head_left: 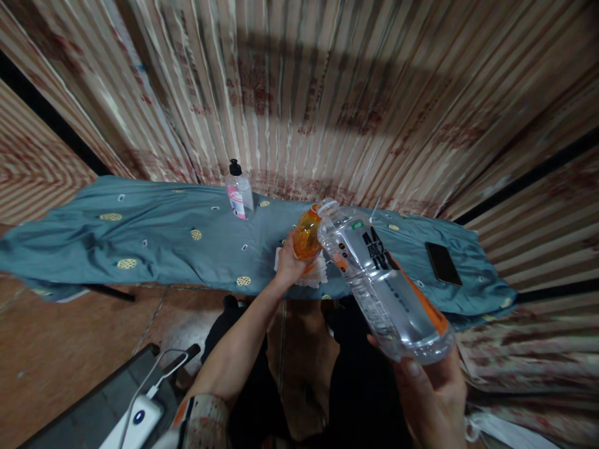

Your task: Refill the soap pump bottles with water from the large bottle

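Observation:
My right hand [433, 390] grips a large clear plastic bottle [374, 274] by its base. The bottle is tilted, and its neck meets the top of an orange see-through bottle [309, 234]. That smaller vessel is held by my left hand [290, 259], with the fingers wrapped round it. Whether liquid runs between the two cannot be made out. Just under my left hand, a white cloth or tissue [318, 272] lies on the covered table.
A teal pineapple-print cloth [159, 249] covers the narrow table. Left of centre stands a clear pump-top bottle [239, 192]. A dark phone [442, 263] lies at the right. Striped curtains [290, 93] hang behind. A white power bank [135, 418] with a cable is at lower left.

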`<state>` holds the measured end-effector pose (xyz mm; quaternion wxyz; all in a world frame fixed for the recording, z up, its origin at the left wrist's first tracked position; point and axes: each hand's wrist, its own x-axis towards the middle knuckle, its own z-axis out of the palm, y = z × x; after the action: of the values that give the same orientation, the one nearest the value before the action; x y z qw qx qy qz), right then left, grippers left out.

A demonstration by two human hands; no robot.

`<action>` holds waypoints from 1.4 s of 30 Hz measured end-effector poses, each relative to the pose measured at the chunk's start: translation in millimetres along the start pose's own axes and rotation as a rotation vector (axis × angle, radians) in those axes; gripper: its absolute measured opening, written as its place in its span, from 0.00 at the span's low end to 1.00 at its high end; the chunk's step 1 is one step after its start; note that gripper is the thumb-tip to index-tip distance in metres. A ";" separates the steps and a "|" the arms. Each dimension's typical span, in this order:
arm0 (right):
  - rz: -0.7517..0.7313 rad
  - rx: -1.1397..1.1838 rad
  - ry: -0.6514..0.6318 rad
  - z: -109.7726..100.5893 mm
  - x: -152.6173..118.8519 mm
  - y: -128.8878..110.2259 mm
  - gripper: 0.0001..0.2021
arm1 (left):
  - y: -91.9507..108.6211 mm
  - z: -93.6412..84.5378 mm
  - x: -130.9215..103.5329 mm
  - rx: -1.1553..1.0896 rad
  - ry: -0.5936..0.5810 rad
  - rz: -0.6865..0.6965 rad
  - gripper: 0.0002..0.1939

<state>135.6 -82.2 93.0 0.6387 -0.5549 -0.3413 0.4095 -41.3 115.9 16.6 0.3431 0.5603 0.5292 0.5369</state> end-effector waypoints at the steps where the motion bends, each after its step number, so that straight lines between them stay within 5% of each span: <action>1: 0.004 0.004 0.005 0.3 -0.1 -0.1 0.38 | -0.3 0.0 0.1 -0.003 0.001 0.002 0.34; 42: 0.007 -0.003 0.022 0.2 0.5 3.1 0.39 | -1.7 0.5 0.8 -0.025 -0.011 -0.001 0.36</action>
<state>135.2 -81.5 90.0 0.6403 -0.5615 -0.3327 0.4051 -41.3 117.1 15.1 0.3534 0.5587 0.5207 0.5402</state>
